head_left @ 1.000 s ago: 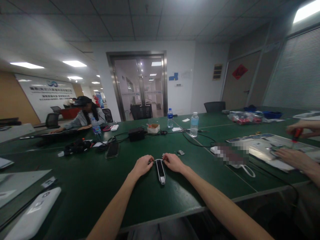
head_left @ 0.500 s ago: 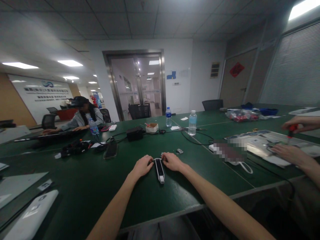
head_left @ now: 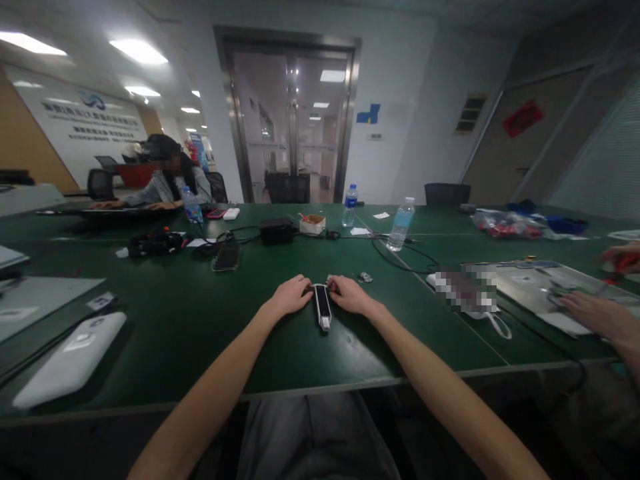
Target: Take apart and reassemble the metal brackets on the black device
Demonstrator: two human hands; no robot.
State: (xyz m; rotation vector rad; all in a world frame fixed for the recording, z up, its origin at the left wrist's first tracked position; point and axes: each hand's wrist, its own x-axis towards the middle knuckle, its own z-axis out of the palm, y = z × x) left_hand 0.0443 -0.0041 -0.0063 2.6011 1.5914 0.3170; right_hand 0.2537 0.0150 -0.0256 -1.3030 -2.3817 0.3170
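A white pen-shaped device with a long black screen [head_left: 323,303] lies on the green table in front of me, its narrow pale tip pointing toward me. My left hand [head_left: 290,297] is closed at its upper left edge, fingers bent inward. From the opposite side, my right hand [head_left: 354,296] has curled fingers against the upper right edge. The fingertips are partly hidden, so exact contact is hard to make out. Just beyond the right hand lies a small grey-white piece [head_left: 366,277]; another pale bit shows by the right fingertips.
To the right, a co-worker's hand [head_left: 593,312] works over a silvery sheet [head_left: 530,293]; the other holds a red-handled tool. A white case [head_left: 75,360] lies at left. Water bottles [head_left: 401,225] [head_left: 350,207], a black box [head_left: 277,231] and cables stand farther back. Another person sits at far left.
My view has tilted down, so the table sits higher and more of its front edge shows. Both my hands stay at the device. The co-worker's tool hand has moved right.
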